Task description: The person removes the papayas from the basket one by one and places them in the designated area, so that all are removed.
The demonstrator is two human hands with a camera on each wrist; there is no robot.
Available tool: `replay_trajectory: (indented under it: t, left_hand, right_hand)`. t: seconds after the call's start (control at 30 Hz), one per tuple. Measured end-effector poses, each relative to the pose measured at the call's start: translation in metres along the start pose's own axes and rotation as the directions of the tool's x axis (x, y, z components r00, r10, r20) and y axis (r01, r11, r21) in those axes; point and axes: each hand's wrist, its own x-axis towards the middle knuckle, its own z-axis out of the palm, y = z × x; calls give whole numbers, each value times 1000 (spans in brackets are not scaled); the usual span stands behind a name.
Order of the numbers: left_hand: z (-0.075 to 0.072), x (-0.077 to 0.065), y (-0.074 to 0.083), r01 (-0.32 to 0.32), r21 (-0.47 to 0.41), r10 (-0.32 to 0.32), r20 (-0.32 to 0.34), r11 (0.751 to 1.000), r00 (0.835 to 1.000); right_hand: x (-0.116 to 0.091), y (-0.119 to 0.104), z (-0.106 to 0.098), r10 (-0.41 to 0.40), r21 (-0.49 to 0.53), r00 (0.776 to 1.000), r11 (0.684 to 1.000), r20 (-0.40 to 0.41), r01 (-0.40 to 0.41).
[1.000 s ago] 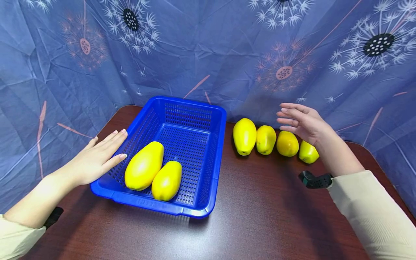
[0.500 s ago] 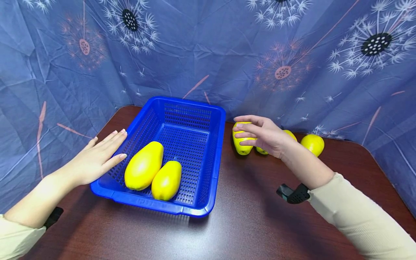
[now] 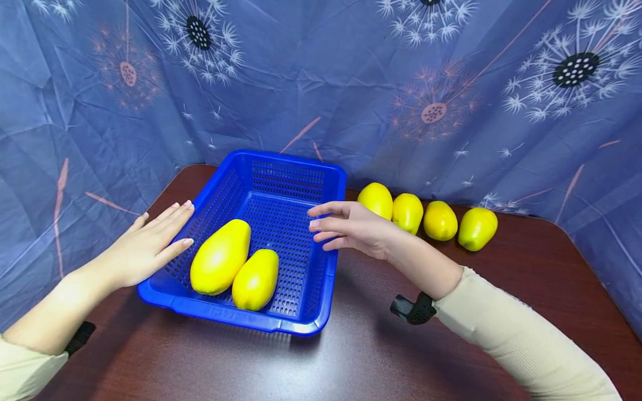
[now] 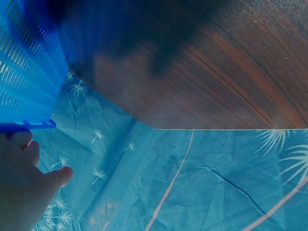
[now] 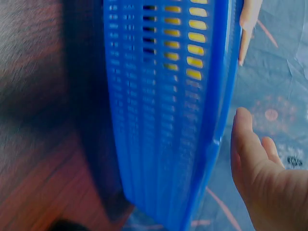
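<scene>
A blue plastic basket [image 3: 281, 323] with perforated walls sits on the table, left of centre. Two yellow papayas lie inside it: a larger one [image 3: 220, 257] and a smaller one [image 3: 256, 279]. Flat and with fingers extended, my left hand [image 3: 145, 250] rests at the basket's left rim; the left wrist view catches its fingertips under the rim's edge. My right hand [image 3: 358, 228] hovers over the right rim, fingers spread and loosely bent, holding nothing. In the right wrist view that hand [image 5: 260, 168] appears beside the rim, and yellow shows through the basket's slots.
Several yellow fruits stand in a row at the table's back right: a large papaya [image 3: 376, 197], a smaller one [image 3: 408, 211], a rounder orange-yellow one [image 3: 440, 221] and a greenish-yellow one [image 3: 477, 228]. A blue dandelion-print curtain [image 3: 311, 78] hangs behind the dark wooden table [image 3: 361, 345].
My right hand has swept left from beside the rightmost fruit, past the row, to over the basket's right rim. My left hand stays in place.
</scene>
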Motion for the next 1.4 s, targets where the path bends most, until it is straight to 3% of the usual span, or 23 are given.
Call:
replay_trajectory:
  t: [0.33,0.73,1.03,1.23,1.4]
  left_hand:
    - [1,-1,0,12,-10,-12,17,1000,1000]
    - [-1,1,5,27,-29,-26,11,999,1000]
    - [-1,2,3,29,-16,-29,12,999,1000]
    - [0,1,0,-7,-3,7,-4,1000,1000]
    - [0,1,1,16,-8,-16,3,1000,1000]
  right_hand:
    - [22,10,38,185,-61,980,982,67,-181]
    - [39,29,78,349,-160,936,923,-40,-351]
    - [45,44,96,310,-292,949,904,-55,-312]
    - [48,46,97,266,-220,962,937,-53,-271]
    - [51,47,98,254,-174,965,950,-60,-261]
